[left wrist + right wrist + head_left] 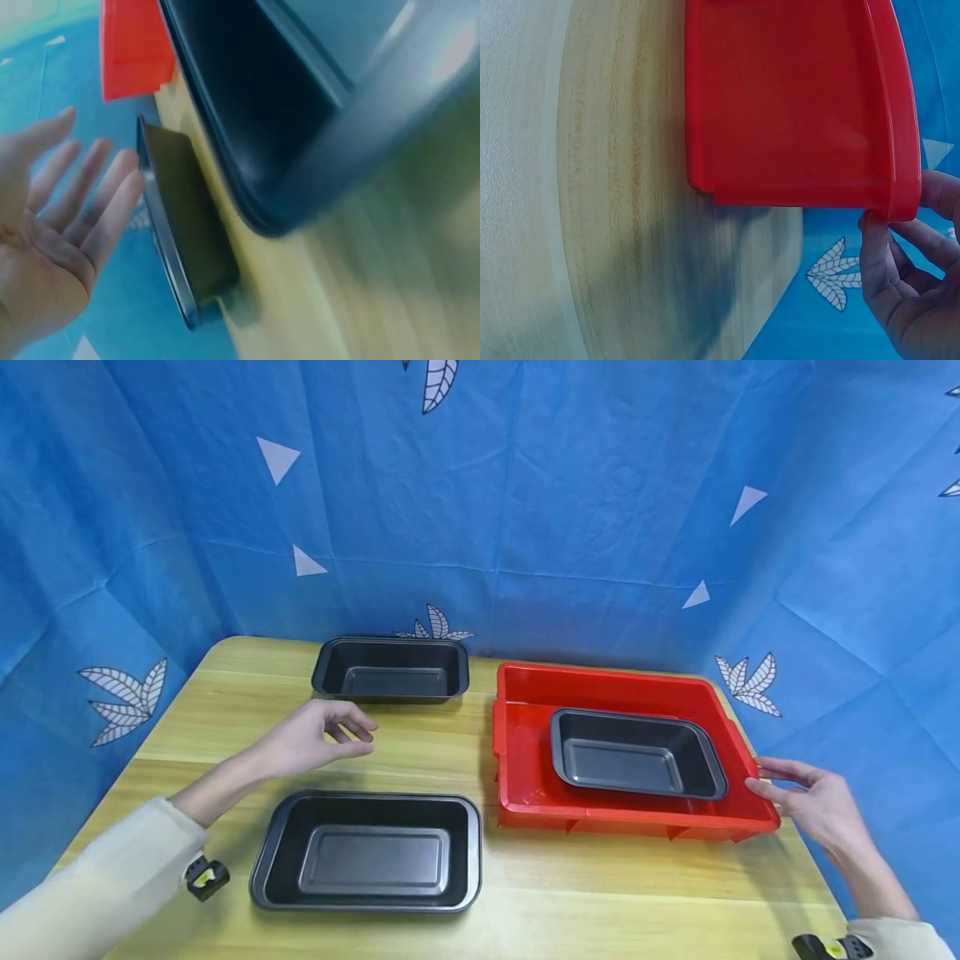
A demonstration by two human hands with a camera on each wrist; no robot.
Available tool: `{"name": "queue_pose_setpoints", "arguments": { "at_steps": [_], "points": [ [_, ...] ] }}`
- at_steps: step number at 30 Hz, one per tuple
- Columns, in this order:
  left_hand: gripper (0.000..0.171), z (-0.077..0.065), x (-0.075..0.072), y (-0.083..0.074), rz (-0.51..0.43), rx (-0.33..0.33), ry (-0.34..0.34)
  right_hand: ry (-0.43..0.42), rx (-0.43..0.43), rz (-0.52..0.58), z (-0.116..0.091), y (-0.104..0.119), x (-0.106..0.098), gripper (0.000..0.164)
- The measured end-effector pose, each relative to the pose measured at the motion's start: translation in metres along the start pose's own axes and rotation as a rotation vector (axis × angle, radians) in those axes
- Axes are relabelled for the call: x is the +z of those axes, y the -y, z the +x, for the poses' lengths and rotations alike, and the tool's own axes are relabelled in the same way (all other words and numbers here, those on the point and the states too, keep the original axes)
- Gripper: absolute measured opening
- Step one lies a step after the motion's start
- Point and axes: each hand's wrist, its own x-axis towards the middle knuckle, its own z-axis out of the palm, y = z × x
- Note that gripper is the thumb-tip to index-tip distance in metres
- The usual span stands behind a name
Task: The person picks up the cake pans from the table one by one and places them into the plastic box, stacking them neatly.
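My left hand (318,739) hovers over the table between two dark loaf pans, fingers loosely bent, nothing in its grasp. Nearer me lies the larger loaf pan (375,860); a smaller loaf pan (393,681) sits at the back edge. In the left wrist view, the hand (60,225) has its fingers spread beside the back pan (191,217). At the right, my right hand (817,802) pinches the rim of a red plastic tray (600,820) near its front right corner. Inside that tray rests a third loaf pan (637,756). The right wrist view shows thumb and fingers around the tray's corner (900,202).
The light wooden table (570,893) has its right edge close by the right hand. Blue cloth (510,510) with white leaf and triangle prints hangs behind the table and along both sides.
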Motion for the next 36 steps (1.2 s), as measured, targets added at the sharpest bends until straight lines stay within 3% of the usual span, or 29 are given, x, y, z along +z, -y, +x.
{"name": "queue_pose_setpoints", "arguments": {
  "at_steps": [12, 20, 24, 36],
  "points": [
    [0.028, -0.039, -0.008, 0.034, 0.055, -0.006, -0.055, 0.010, 0.037, -0.030, 0.001, 0.002, -0.001, 0.076],
    [0.038, -0.056, -0.007, 0.051, 0.037, -0.035, 0.034, 0.001, 0.023, -0.019, -0.001, 0.001, 0.000, 0.075],
    [0.038, -0.060, -0.001, 0.059, 0.005, -0.060, 0.078, -0.006, 0.020, -0.026, 0.000, 0.001, 0.000, 0.075],
    [0.026, -0.059, 0.016, 0.071, 0.039, -0.012, 0.071, 0.003, 0.044, -0.039, -0.001, 0.002, -0.001, 0.076]
  ]
}}
